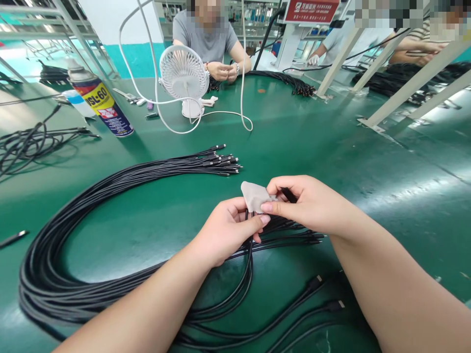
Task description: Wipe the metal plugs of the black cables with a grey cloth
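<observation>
My left hand and my right hand meet over the table, both closed on a light grey cloth. Black cable strands hang down from under the cloth, by my left fingers. A dark flat piece, perhaps a connector, shows at my right fingers; the cloth and fingers hide most of it. Beneath and left of my hands lies a big curved bundle of black cables, with its metal-tipped ends pointing right. Several loose cables with connectors lie nearer to me, below my hands.
A spray can and a white fan with a looping cord stand at the back of the green table. A tangle of cables lies at left. Across the table, a person handles cables. Slanted metal posts rise at right.
</observation>
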Demonstrator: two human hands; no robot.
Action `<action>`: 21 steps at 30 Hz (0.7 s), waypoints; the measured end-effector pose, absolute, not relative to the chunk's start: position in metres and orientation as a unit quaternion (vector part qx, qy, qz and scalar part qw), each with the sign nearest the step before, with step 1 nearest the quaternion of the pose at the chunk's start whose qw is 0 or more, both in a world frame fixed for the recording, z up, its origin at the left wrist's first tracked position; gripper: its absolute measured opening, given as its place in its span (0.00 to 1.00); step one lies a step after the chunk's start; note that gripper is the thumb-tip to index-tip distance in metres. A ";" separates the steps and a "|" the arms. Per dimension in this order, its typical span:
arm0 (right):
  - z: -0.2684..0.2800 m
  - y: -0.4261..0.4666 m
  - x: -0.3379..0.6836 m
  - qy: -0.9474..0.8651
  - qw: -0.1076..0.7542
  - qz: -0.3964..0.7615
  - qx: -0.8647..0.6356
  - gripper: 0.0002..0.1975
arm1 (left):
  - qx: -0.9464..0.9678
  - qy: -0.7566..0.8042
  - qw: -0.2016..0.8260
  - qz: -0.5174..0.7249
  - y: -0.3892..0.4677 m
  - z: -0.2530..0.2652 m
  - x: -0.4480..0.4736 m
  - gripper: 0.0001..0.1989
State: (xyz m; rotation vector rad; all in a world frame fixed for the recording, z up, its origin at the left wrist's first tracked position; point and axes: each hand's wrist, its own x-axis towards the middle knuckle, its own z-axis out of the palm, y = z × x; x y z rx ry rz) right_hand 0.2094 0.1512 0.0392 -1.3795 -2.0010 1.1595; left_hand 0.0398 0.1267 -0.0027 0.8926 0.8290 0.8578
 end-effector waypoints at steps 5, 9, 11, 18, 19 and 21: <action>0.040 0.152 0.208 -0.734 0.241 0.368 -0.517 0.17 | 0.396 0.385 0.732 0.399 0.126 -0.003 0.041 0.18; 0.043 0.153 0.210 -0.709 0.335 0.331 -0.525 0.16 | 0.380 0.395 0.736 0.398 0.127 -0.004 0.041 0.19; 0.045 0.152 0.213 -0.728 0.315 0.349 -0.499 0.15 | 0.379 0.392 0.736 0.401 0.128 -0.006 0.041 0.19; 0.040 0.150 0.215 -0.781 0.212 0.367 -0.458 0.12 | 0.388 0.376 0.735 0.410 0.128 -0.006 0.039 0.16; 0.038 0.150 0.214 -0.777 0.210 0.361 -0.471 0.10 | 0.394 0.374 0.733 0.409 0.127 -0.006 0.039 0.16; 0.037 0.151 0.212 -0.769 0.201 0.354 -0.493 0.10 | 0.402 0.375 0.729 0.407 0.127 -0.005 0.039 0.15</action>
